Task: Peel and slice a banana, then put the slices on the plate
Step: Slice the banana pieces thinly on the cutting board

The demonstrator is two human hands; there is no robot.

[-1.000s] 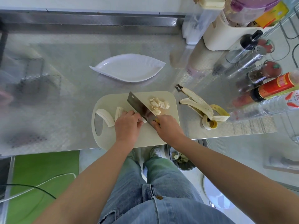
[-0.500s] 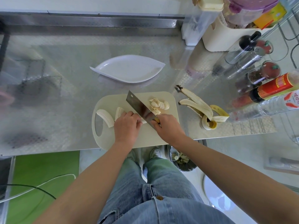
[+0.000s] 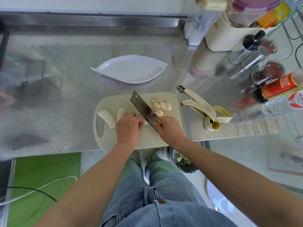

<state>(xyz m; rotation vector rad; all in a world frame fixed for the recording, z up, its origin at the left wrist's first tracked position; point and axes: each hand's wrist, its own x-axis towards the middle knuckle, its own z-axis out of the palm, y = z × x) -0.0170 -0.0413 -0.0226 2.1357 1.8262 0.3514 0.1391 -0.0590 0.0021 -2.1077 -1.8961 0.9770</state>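
On the cream cutting board (image 3: 172, 102) lie two peeled banana pieces. One banana half (image 3: 106, 118) lies free at the left. My left hand (image 3: 128, 126) holds down the other banana piece (image 3: 121, 113), its fingers curled over it. My right hand (image 3: 169, 128) grips the handle of a cleaver (image 3: 142, 107), whose blade stands right beside my left fingertips. Several banana slices (image 3: 161, 106) are heaped to the right of the blade. A white leaf-shaped plate (image 3: 129, 69) sits behind the board with nothing on it.
The banana peel (image 3: 208, 112) lies on the steel counter right of the board. Bottles and spice jars (image 3: 268, 76) crowd the right side, with a white container (image 3: 224, 36) at the back right. A bin (image 3: 183, 163) stands on the floor by my feet.
The cleaver blade has shifted a little to the left along the banana piece, and my left hand has eased back with it. The heap of slices looks the same.
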